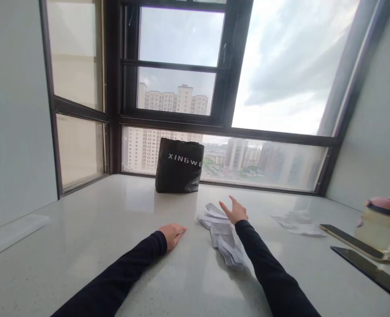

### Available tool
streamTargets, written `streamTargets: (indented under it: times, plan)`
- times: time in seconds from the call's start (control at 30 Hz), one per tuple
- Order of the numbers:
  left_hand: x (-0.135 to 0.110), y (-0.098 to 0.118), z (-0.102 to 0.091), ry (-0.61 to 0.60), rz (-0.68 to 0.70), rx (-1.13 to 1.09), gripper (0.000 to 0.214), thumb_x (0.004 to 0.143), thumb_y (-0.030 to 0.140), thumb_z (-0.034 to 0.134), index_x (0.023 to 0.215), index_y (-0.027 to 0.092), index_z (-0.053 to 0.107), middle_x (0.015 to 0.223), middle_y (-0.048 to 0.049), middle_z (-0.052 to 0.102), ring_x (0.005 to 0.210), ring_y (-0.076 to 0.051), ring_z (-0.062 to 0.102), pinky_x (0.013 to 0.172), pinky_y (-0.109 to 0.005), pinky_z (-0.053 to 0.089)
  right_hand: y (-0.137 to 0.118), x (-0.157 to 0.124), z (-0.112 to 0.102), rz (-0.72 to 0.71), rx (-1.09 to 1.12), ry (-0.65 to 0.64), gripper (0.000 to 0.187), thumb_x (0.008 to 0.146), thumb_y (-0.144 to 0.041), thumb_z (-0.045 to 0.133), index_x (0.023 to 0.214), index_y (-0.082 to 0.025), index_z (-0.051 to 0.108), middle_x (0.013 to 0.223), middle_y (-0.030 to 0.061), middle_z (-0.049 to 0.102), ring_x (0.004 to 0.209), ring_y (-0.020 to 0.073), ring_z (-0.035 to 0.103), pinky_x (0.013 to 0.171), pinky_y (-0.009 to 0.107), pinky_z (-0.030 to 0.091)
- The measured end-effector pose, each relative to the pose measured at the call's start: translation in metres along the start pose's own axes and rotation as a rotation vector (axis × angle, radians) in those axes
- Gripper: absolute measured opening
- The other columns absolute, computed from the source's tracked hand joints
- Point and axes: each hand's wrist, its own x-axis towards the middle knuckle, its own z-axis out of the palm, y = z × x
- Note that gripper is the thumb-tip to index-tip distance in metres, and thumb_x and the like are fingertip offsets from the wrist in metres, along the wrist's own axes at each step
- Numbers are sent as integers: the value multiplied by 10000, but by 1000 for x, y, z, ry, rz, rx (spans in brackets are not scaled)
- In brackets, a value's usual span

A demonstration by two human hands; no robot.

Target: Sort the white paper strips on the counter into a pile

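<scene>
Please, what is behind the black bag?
Behind the black bag, the dark window frame and pale buildings outside show above and beside it; whatever the bag covers cannot be seen.

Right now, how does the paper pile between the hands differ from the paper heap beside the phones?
The paper pile stretches mostly up and down the picture; the paper heap spreads mostly sideways. The paper pile looks larger in view, the paper heap smaller. Both are white and lie on the pale surface.
</scene>
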Motion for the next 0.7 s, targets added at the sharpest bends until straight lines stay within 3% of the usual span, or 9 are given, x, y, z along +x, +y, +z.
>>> streamTargets:
  times: [0.1,0.2,0.33,0.43,0.6,0.7]
  plan:
    - [0,0,0,5,4,-6,342,775,167,340,1094,209,457,920,-50,576,846,-170,537,759,-269,402,8,-7,26,-54,-58,-169,618,742,-479,393,1233,-109,322,1190,130,452,1102,227,394,890,353,283]
    - [0,0,-2,42,26,-29,329,772,152,342,1073,207,463,912,-39,567,826,-158,529,751,-258,399,-12,-25,48,-168,-104,-228,482,748,-414,423,1149,-149,446,1164,129,483,1107,249,392,898,390,267]
    - [-1,12,-8,270,97,-49,260,802,213,324,1014,167,468,887,-62,553,810,-171,502,761,-292,375,-50,-46,64,-338,-68,-254,366,763,-308,438,1089,-156,501,1157,128,494,1112,226,390,916,376,253]
    - [-7,34,-12,394,209,-34,232,815,266,311,938,169,481,925,-78,547,834,-186,481,775,-323,346,-69,-54,69,-440,-31,-293,336,745,-253,474,1072,-189,512,1146,93,512,1108,200,397,926,357,245]
    - [-24,76,-12,249,654,40,244,820,302,325,1021,264,458,1049,-7,553,966,-159,459,859,-300,269,-78,-57,64,-481,31,-329,274,773,-348,426,976,-224,563,1034,55,579,995,209,481,847,385,316]
    - [-28,88,-8,169,811,8,324,822,371,311,1123,279,390,1114,5,532,1079,-147,397,906,-277,237,-75,-53,55,-423,78,-246,278,792,-407,369,914,-268,577,961,17,602,937,209,500,861,455,268]
